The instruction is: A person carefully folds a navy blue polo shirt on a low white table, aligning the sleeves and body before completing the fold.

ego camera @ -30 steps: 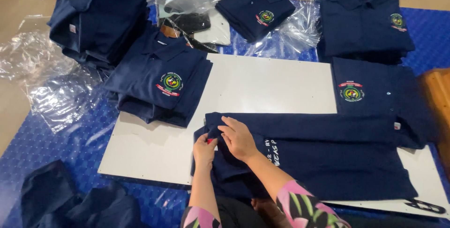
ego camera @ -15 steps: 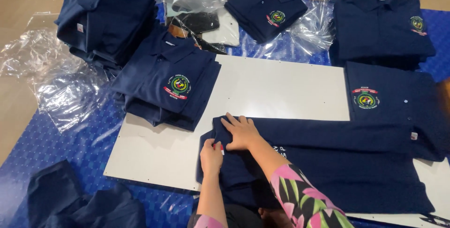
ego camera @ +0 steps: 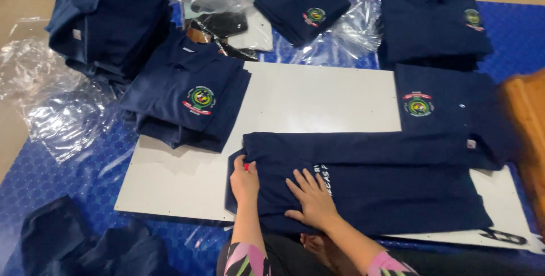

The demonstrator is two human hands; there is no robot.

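Head view, looking down. The long folded navy polo shirt (ego camera: 386, 191) lies at the 6 o'clock edge of the flat white rectangular board (ego camera: 318, 100), its length running toward 3 o'clock. I see my left hand (ego camera: 244, 180) at the shirt's 9 o'clock end, fingers closed over the cloth edge. My right hand (ego camera: 311, 196) lies flat just beside it toward 3 o'clock, fingers spread, pressing and gripping nothing. A second ago the right hand sat higher, at the shirt's upper corner next to the left; it has since slid down onto the middle of the panel, so I judge this end is being smoothed rather than turned.

Around it:
- At 10 o'clock, a stack of folded navy shirts with round chest badges (ego camera: 187, 100) overhangs the board's corner.
- At 2 o'clock, a second badged navy stack (ego camera: 448, 100) touches the long shirt's far edge and crowds that side.
- At 12 o'clock, further navy piles (ego camera: 301, 6) lie off the board.
- At 9 o'clock, crumpled clear plastic bags (ego camera: 62, 111) lie on the blue patterned floor mat (ego camera: 57, 185).
- At 3 o'clock, a brown wooden object (ego camera: 525, 128) is cut off by the frame
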